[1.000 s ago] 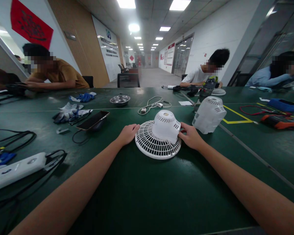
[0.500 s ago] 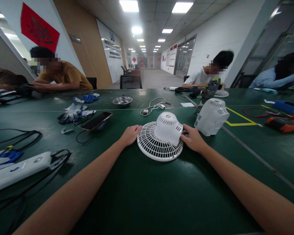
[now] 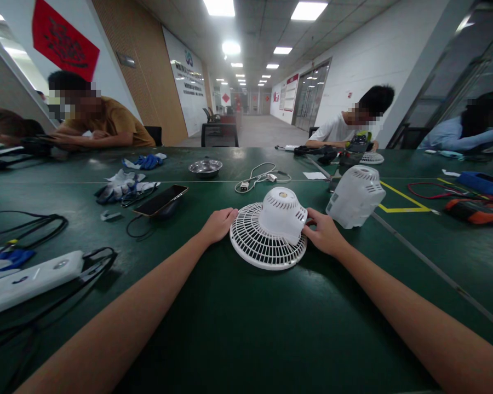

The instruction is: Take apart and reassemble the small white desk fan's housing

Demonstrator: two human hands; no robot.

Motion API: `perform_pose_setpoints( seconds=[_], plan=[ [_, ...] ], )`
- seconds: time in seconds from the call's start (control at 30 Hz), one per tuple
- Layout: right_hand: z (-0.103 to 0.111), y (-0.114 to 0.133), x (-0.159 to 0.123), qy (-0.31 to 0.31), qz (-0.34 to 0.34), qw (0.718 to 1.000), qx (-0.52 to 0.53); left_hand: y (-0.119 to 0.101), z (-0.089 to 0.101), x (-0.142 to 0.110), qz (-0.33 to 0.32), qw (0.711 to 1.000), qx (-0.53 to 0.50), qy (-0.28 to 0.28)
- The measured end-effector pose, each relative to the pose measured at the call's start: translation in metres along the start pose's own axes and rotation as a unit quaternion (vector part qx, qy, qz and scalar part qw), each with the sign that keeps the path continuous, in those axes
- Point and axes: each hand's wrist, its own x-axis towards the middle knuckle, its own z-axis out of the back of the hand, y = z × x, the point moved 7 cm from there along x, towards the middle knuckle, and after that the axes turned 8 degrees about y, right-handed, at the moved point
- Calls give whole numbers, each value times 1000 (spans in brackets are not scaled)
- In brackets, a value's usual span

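A white fan grille (image 3: 250, 246) lies flat on the green table, its round ribs spread outward. On top of it sits a white motor housing (image 3: 281, 216) with vent slots, attached or resting, I cannot tell which. My left hand (image 3: 219, 225) is closed at the grille's left rim, thumb and fingers pressed to the edge. At the right side, my right hand (image 3: 324, 232) grips the lower edge of the housing, its fingertips partly hidden behind it. Just beyond the right hand stands a separate white plastic cover (image 3: 355, 197) with slots along its top.
Behind the fan are a white cable (image 3: 254, 178) and a metal bowl (image 3: 205, 168). To the left lie a phone (image 3: 161, 200), gloves (image 3: 123, 186) and a white power strip (image 3: 33, 279). An orange multimeter (image 3: 476, 210) and a power drill (image 3: 351, 156) are rightward. Several people sit around.
Both hands and the fan keep their places. The camera view has shifted very slightly; the person at the left has moved a little.
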Motion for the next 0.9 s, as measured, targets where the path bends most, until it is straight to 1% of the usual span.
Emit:
perform_pose_setpoints(
  seconds=[0.13,0.4,0.6,0.73,0.8,0.9],
  plan=[
    [0,0,-1,2,0,1000,-9,-3,1,-1,-11,1000,4,-2],
    [-2,-2,-1,9,-4,1000,-8,-5,1,-2,-7,1000,7,-3],
    [-1,3,0,11,-3,1000,1,-3,0,-2,-2,1000,0,3],
    [-2,2,0,18,-7,1000,1,0,-1,0,-7,1000,1,4],
    [0,2,-1,16,1,1000,12,0,-1,0,-5,1000,1,5],
    [1,9,-3,28,40,996,74,1,-1,0,4,1000,-6,4]
  ],
)
